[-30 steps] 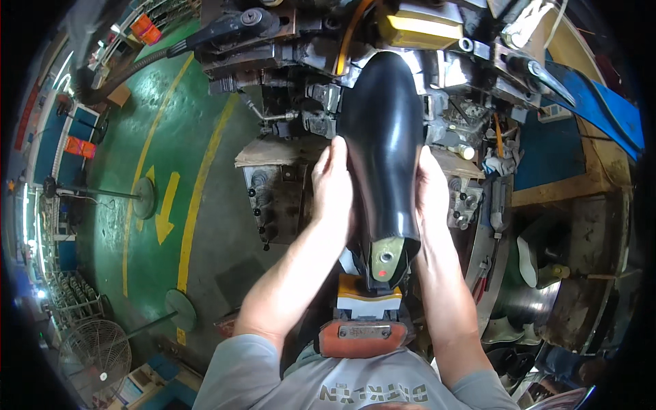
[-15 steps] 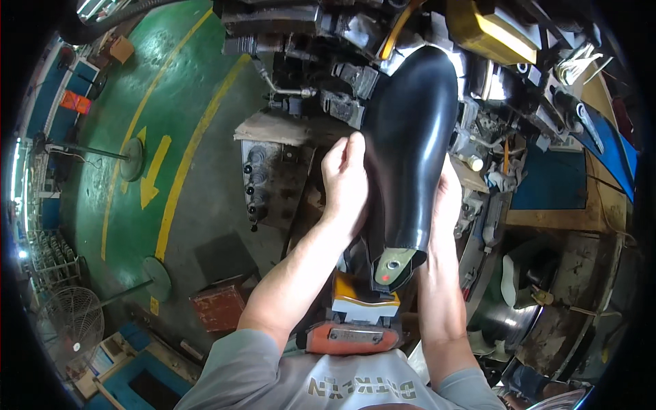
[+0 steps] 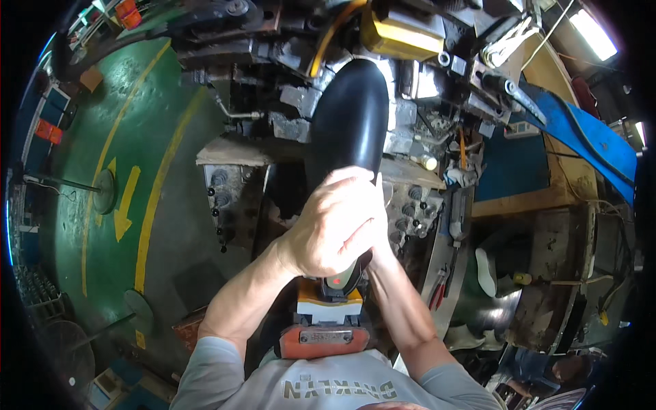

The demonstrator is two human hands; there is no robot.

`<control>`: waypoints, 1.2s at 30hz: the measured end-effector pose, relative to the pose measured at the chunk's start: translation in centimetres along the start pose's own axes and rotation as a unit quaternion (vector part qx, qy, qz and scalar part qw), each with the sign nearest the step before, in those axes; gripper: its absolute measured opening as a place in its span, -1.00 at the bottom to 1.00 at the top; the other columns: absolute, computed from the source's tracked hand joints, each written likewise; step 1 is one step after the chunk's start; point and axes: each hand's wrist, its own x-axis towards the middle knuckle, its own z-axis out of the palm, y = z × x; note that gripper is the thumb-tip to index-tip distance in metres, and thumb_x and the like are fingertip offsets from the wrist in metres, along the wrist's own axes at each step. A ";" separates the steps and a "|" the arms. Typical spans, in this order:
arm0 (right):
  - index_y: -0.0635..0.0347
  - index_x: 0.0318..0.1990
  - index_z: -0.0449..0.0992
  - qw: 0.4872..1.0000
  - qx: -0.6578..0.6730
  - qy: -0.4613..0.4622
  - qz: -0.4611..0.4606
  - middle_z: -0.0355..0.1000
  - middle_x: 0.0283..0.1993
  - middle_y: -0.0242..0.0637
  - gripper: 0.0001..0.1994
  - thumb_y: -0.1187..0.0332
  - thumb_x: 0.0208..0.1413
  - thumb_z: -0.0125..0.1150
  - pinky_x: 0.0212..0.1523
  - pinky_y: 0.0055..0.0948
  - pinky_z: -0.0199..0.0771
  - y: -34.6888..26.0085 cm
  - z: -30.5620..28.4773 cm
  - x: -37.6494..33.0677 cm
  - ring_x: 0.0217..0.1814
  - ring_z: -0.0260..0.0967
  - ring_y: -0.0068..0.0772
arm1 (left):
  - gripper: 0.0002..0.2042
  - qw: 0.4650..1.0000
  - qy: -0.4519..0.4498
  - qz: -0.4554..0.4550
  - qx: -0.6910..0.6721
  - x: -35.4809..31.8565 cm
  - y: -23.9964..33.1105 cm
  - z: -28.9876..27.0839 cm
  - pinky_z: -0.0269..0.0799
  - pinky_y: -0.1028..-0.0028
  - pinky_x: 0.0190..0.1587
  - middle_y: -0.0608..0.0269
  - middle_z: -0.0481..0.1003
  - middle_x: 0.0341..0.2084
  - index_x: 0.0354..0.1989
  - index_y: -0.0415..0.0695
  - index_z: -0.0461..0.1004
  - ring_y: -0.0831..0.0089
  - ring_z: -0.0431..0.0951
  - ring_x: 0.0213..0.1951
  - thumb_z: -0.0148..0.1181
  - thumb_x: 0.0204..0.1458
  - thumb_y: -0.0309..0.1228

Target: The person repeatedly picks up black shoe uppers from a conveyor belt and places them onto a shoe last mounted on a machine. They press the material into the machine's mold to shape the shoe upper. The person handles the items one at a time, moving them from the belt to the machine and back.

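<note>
Green floor w/ yellow arrow; hands grip black shoe.

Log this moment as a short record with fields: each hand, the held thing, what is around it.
left hand: wrapped over the heel end of the black shoe upper, fingers closed on it
right hand: mostly hidden behind the left one; only its forearm shows, so its grip cannot be told
black shoe upper: glossy, toe pointing away into the machine
machine: grey metal, with a yellow housing above the toe
orange and yellow block: just below the hands
floor: green with yellow lines and arrow
</note>
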 end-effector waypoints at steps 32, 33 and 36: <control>0.14 0.15 0.40 0.983 0.155 0.065 0.075 0.44 0.12 -0.25 -0.54 -0.01 0.35 -0.16 0.18 -0.24 0.37 -0.3 1.7 -3.8 0.12 0.38 -0.30 | -0.54 0.633 0.355 -0.460 -0.512 -8.9 -1.9 5.2 0.41 0.36 0.10 0.15 0.49 0.01 0.13 -0.21 0.36 0.36 0.51 0.01 -0.24 0.35 -0.08; 0.14 0.13 0.41 0.988 0.133 0.063 0.042 0.45 0.10 -0.26 -0.53 -0.03 0.34 -0.15 0.18 -0.23 0.37 0.3 1.1 -3.5 0.11 0.40 -0.29 | -0.55 0.640 0.342 -0.453 -0.518 -8.7 -1.5 5.5 0.42 0.33 0.10 0.17 0.50 0.00 0.12 -0.20 0.37 0.33 0.52 0.01 -0.23 0.35 -0.08; 0.15 0.07 0.43 0.994 0.106 0.025 0.001 0.47 0.05 -0.23 -0.54 -0.03 0.33 -0.12 0.13 -0.22 0.42 1.5 0.0 -3.1 0.03 0.45 -0.28 | -0.56 0.680 0.310 -0.432 -0.505 -9.7 -2.7 5.7 0.34 0.21 0.21 0.08 0.42 0.11 0.19 -0.14 0.29 0.19 0.45 0.12 -0.38 0.36 -0.16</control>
